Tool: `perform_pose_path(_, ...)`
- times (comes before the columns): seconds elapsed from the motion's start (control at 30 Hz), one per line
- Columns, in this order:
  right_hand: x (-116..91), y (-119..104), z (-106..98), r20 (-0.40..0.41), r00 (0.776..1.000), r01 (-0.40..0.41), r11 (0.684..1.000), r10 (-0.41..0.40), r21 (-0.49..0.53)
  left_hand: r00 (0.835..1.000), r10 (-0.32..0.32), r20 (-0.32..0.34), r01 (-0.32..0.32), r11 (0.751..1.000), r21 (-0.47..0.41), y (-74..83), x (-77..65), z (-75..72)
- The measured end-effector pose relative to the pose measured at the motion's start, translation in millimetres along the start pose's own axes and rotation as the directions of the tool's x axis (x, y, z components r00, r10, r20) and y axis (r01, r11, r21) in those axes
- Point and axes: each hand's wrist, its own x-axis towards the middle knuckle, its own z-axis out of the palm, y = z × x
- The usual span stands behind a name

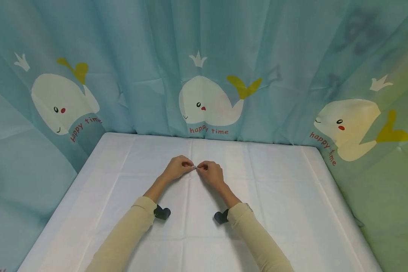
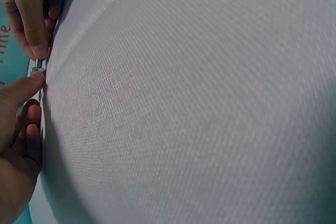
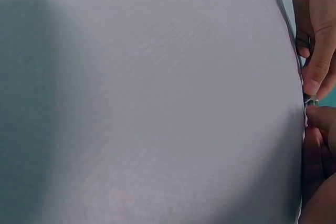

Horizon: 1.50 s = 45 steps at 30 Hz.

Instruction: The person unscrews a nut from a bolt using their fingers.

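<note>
Silver metal is shining in a tiny bolt-like piece (image 1: 195,167), too small to name for sure. It is sitting between two hands, over the far part of the white counter (image 1: 275,181), near the blue curtain (image 1: 139,56). The left hand (image 1: 176,169) is pinching one end, and the right hand (image 1: 212,173) is pinching the other. Each grip is leaving almost no gap around the metal. Both hands are pinching lightly, it seems, because the piece is so little, and holding from two sides is probably making it steady and straight.
</note>
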Motion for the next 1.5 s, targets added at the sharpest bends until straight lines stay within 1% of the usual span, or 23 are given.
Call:
perform_pose_path(0.1,-0.8,0.9,-1.8,0.002,1.0,-0.016,1.0,0.016,0.026,1.0,-0.003,0.014,0.003,1.0,0.01,0.5,1.3,0.7)
perform_pose_path(0.3,-3.5,2.7,-6.9,0.007,0.999,-0.038,0.992,0.037,0.118,0.999,-0.011,0.046,0.01,1.0,0.021,6.8,3.9,-0.6)
perform_pose_path(0.53,-6.5,5.5,-9.5,-0.005,1.0,0.027,0.972,-0.027,0.232,0.998,0.025,0.049,-0.026,1.0,0.014,11.6,4.4,-2.6)
perform_pose_path(0.63,-9.3,8.0,-12.7,-0.012,0.998,0.063,0.967,-0.062,0.246,0.998,0.027,0.058,-0.027,1.0,0.0,14.7,2.6,-1.9)
perform_pose_path(0.73,-11.5,9.3,-18.5,-0.001,0.997,0.069,0.963,-0.071,0.262,0.998,0.035,0.059,-0.035,0.999,-0.008,19.6,1.4,-1.1)
perform_pose_path(0.83,-12.6,8.2,-27.5,0.026,0.998,0.039,0.959,-0.048,0.281,0.998,0.033,0.056,-0.032,0.999,-0.032,26.5,1.7,-1.4)
perform_pose_path(0.9,-12.9,6.0,-34.4,0.042,0.999,0.005,0.956,-0.018,0.293,0.998,0.042,0.054,-0.039,0.998,-0.047,32.2,2.0,-1.8)
perform_pose_path(1.07,-14.5,3.6,-49.2,0.041,0.999,-0.014,0.952,0.001,0.305,0.997,0.069,0.046,-0.065,0.995,-0.074,46.4,2.7,-1.3)
perform_pose_path(1.17,-15.5,2.2,-58.5,0.04,0.999,-0.01,0.953,-0.003,0.303,0.996,0.084,0.035,-0.08,0.993,-0.086,53.7,3.7,0.3)
perform_pose_path(1.3,-16.3,1.4,-72.0,0.032,0.999,0.02,0.955,-0.031,0.295,0.995,0.1,0.005,-0.099,0.988,-0.122,64.3,4.5,2.6)
perform_pose_path(1.5,-19.8,2.0,-94.6,0.015,0.997,0.062,0.941,-0.071,0.333,0.995,0.098,-0.034,-0.103,0.979,-0.173,83.1,6.6,7.2)
